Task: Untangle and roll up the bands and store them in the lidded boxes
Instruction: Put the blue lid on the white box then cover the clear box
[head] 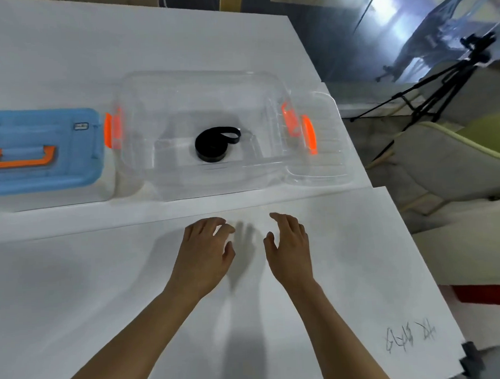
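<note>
A rolled black band [213,145] with one loose loop lies on the floor of an open clear plastic box [160,87] with orange latches, at the middle of the white table. A box with a blue lid [44,168] and an orange handle stands shut to its left. My left hand [205,253] and my right hand [290,250] hover side by side over the table in front of the clear box. Both are empty with fingers spread, apart from the box.
A clear lid or tray [327,164] lies against the clear box's right side. The white table [76,280] ends at the right, where a black tripod [438,86] and a chair [455,165] stand. Scribbled writing [410,337] marks the near right corner.
</note>
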A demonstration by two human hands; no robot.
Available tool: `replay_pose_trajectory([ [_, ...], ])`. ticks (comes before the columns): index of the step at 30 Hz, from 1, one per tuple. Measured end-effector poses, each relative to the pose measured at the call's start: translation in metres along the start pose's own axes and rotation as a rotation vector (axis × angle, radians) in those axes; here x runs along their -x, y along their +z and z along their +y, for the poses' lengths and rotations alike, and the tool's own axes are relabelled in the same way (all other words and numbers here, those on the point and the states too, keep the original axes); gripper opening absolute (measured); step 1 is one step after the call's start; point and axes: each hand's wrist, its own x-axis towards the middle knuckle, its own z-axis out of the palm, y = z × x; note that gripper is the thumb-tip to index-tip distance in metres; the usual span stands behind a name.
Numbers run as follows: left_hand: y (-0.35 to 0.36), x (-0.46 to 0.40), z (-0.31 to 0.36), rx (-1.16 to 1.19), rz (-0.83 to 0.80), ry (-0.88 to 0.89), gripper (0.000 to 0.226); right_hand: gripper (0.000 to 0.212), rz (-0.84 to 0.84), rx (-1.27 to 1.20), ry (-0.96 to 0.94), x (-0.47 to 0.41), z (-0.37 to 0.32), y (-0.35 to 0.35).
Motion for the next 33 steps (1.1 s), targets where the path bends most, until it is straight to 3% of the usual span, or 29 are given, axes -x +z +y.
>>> replay_pose_trajectory([
  [12, 0.138, -0.140, 0.092, -0.166, -0.102, 0.316, 0.030, 0.050, -0.096, 0.179, 0.168, -0.092, 0.148, -0.029],
  [18, 0.179, -0.203, 0.111, -0.375, -0.139, 0.264, 0.064, 0.067, -0.250, 0.357, 0.184, -0.108, 0.198, -0.035],
  [26, 0.191, -0.240, 0.128, -0.504, -0.239, 0.158, 0.076, 0.072, -0.245, 0.311, 0.185, -0.107, 0.210, -0.034],
  [33, 0.183, -0.236, 0.132, -0.480, -0.213, 0.223, 0.055, 0.065, -0.212, 0.200, 0.204, -0.110, 0.209, -0.045],
])
